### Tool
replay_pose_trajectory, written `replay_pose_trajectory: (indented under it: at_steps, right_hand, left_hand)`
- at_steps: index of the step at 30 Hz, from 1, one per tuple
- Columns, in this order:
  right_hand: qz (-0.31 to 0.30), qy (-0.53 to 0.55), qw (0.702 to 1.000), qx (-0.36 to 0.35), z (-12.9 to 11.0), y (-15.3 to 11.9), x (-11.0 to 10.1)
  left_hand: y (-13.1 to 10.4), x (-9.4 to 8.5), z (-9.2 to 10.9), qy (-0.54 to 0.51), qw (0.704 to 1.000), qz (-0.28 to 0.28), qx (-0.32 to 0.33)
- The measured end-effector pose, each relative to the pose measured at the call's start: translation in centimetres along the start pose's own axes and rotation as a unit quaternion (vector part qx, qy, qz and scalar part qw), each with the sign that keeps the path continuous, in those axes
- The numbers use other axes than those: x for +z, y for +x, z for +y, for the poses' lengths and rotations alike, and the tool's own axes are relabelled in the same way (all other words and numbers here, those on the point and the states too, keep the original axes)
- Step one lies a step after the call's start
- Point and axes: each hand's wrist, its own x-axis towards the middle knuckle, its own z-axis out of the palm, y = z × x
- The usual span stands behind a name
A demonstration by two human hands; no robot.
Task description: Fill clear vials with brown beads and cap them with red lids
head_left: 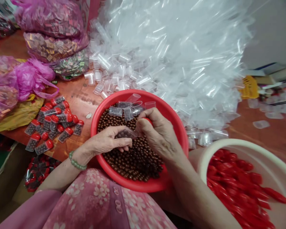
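Observation:
Over a red basin (178, 130) of brown beads (133, 165), my left hand (109, 138) holds a clear plastic container (125, 133) filled with dark beads, tilted with its open end toward the right. Close to that end, my right hand (157, 130) is closed on a red cap (147, 120), of which only a small part shows between the fingers. Several clear empty containers (115, 111) lie on the beads at the basin's far side. A cream tub (205, 152) at the right holds many red caps (235, 187).
Capped containers of beads (66, 135) lie on the table (76, 95) at the left, near pink plastic bags (33, 76). A large heap of clear containers (166, 57) rises behind the basin. An open cardboard box (7, 190) stands at the lower left.

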Motion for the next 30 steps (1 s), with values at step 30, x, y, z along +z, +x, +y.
replay_pose_trajectory:
  at_steps: [30]
  right_hand:
    - [0.003, -0.167, 0.979, -0.116, 0.8, -0.5, 2.9]
  left_hand:
    - [0.4, 0.7, -1.2, 0.089, 0.994, 0.058, 0.032]
